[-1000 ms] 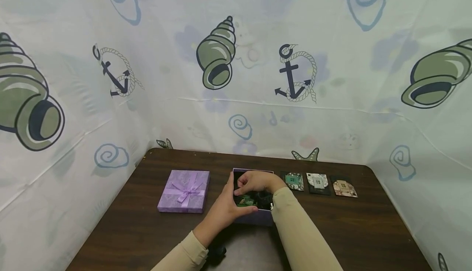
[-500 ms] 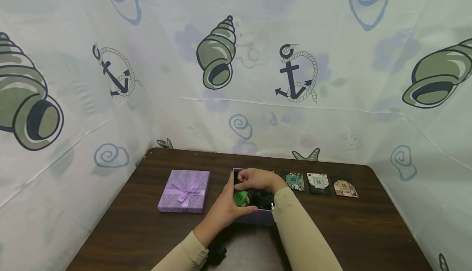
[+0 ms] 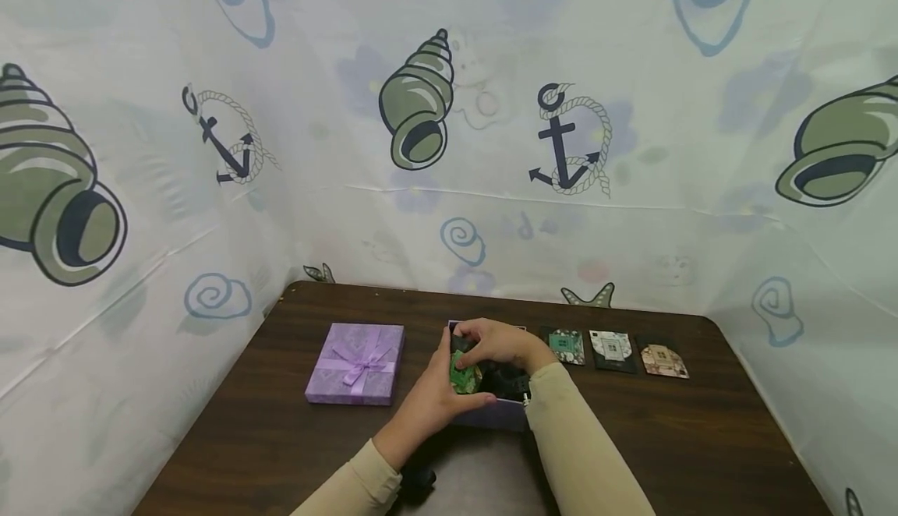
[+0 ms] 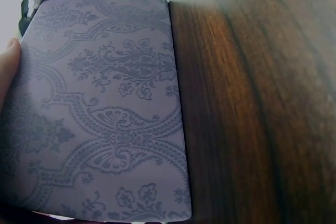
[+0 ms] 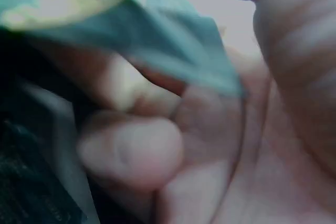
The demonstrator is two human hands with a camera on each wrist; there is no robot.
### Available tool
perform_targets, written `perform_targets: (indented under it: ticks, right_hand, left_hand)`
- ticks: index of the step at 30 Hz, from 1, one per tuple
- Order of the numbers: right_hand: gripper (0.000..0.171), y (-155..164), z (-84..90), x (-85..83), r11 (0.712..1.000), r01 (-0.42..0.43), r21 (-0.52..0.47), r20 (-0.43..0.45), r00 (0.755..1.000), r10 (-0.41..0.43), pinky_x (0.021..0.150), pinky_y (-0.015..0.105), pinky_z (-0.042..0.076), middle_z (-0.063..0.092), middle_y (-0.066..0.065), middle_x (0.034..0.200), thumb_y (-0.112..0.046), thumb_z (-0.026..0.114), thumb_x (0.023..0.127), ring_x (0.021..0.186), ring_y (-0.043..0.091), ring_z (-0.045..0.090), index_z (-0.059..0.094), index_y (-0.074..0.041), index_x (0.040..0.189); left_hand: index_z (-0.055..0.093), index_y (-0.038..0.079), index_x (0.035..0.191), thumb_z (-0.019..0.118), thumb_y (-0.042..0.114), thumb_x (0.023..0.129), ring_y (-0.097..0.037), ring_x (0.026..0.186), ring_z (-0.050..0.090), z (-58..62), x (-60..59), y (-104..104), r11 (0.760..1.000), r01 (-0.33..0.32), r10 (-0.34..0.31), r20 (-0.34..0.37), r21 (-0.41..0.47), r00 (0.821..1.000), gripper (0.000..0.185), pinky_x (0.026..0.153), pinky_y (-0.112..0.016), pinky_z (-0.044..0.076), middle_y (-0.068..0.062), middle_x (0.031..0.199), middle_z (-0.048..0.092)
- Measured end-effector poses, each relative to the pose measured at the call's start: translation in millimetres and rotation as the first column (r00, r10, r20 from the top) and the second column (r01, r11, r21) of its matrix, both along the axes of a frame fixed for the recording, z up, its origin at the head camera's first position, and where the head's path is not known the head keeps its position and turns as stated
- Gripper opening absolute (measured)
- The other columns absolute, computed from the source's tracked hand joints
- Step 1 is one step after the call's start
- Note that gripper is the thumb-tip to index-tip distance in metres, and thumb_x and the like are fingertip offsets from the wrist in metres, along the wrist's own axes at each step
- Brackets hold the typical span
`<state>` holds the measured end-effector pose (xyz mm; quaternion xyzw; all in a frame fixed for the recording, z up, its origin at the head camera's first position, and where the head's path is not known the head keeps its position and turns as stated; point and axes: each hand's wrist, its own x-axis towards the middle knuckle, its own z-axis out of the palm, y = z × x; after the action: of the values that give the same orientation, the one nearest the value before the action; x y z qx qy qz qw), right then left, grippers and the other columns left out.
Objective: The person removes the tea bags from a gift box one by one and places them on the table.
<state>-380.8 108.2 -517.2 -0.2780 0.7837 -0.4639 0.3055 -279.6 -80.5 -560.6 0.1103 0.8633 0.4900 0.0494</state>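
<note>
A purple patterned box stands uncovered on the table, its side wall filling much of the left wrist view. My left hand grips its near left corner, with the thumb along the front rim and the fingers up the left side. My right hand reaches over the box from the right. Between thumb and fingers it pinches a flat green-and-black packet at the left inside the box. That packet is blurred in the right wrist view. Dark contents fill the box's right part, partly hidden under the right hand.
The purple lid with a ribbon bow lies left of the box. To the right, flat square packets form a row: one green, one white, one tan. A printed cloth hangs behind the table.
My right thumb and fingers have come down onto the green packet, which shows more plainly now and tilts upward. The left hand keeps its grip on the box. The head view has shifted slightly.
</note>
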Motion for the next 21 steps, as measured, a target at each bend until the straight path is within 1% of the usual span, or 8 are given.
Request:
perform_targets:
  ticks: [4,8,11,13,15,18,21]
  right_hand:
    - [0.027,1.0,5.3,9.5,1.0,0.0,0.028,-0.068,0.998,0.002,0.086,0.036,0.052,0.066,0.002,0.116,-0.022,0.085,0.096,0.105,0.02,0.06,0.066,-0.013,0.113]
    - [0.024,3.7,15.1,18.4,1.0,0.013,0.025,-0.138,0.99,-0.009,0.085,0.037,0.05,0.066,0.002,0.109,-0.02,0.085,0.097,0.1,0.021,0.06,0.067,-0.012,0.111]
    - [0.022,5.4,21.9,25.6,0.999,0.02,0.027,-0.197,0.98,-0.014,0.084,0.037,0.051,0.065,0.002,0.104,-0.019,0.083,0.098,0.095,0.022,0.061,0.067,-0.013,0.111]
    - [0.021,6.7,25.5,30.6,0.999,0.035,0.033,-0.235,0.972,-0.026,0.085,0.037,0.051,0.064,0.002,0.105,-0.02,0.082,0.099,0.102,0.021,0.062,0.066,-0.014,0.11]
    - [0.019,8.7,28.1,35.6,0.998,0.055,0.028,-0.265,0.963,-0.046,0.087,0.039,0.053,0.065,0.001,0.108,-0.021,0.08,0.1,0.105,0.023,0.063,0.067,-0.016,0.113]
    - [0.019,14.1,31.3,44.4,0.994,0.111,-0.001,-0.306,0.946,-0.105,0.093,0.041,0.053,0.068,-0.001,0.116,-0.024,0.078,0.103,0.113,0.022,0.063,0.069,-0.021,0.118]
    - [0.021,21.8,31.6,53.6,0.987,0.153,-0.051,-0.335,0.928,-0.161,0.097,0.044,0.054,0.071,-0.002,0.12,-0.026,0.076,0.105,0.112,0.023,0.064,0.07,-0.023,0.125]
  left_hand:
    - [-0.009,0.028,0.176,0.089,0.07,0.08,-0.043,0.161,0.037,0.6,2.3,-1.3,1.0,0.013,-0.013,0.015,0.024,1.0,0.144,0.121,-0.065,0.044,-0.018,0.183,0.014]
    - [-0.009,0.028,0.177,0.09,0.067,0.081,-0.042,0.158,0.041,-0.7,3.0,-1.7,0.998,0.023,-0.024,0.014,0.057,1.0,0.143,0.12,-0.062,0.045,-0.018,0.182,0.016]
    - [-0.008,0.026,0.177,0.09,0.065,0.082,-0.043,0.159,0.04,-2.6,3.8,-2.9,0.999,0.026,-0.027,0.011,0.047,1.0,0.142,0.121,-0.063,0.044,-0.02,0.182,0.016]
    - [-0.008,0.025,0.177,0.091,0.064,0.082,-0.044,0.161,0.037,-3.4,4.5,-4.3,0.999,0.028,-0.028,0.008,0.038,1.0,0.142,0.122,-0.065,0.042,-0.022,0.182,0.015]
    - [-0.008,0.025,0.177,0.09,0.066,0.082,-0.045,0.163,0.033,-3.4,5.5,-5.9,0.999,0.026,-0.026,0.007,0.027,1.0,0.143,0.122,-0.067,0.041,-0.022,0.182,0.014]
    - [-0.009,0.026,0.176,0.09,0.067,0.081,-0.044,0.163,0.032,-2.8,6.6,-8.7,0.999,0.027,-0.027,-0.002,0.035,1.0,0.144,0.123,-0.066,0.04,-0.022,0.182,0.014]
    - [-0.01,0.027,0.176,0.089,0.069,0.08,-0.044,0.164,0.032,-1.7,7.8,-11.3,0.999,0.027,-0.027,-0.01,0.035,1.0,0.145,0.123,-0.066,0.04,-0.021,0.182,0.013]
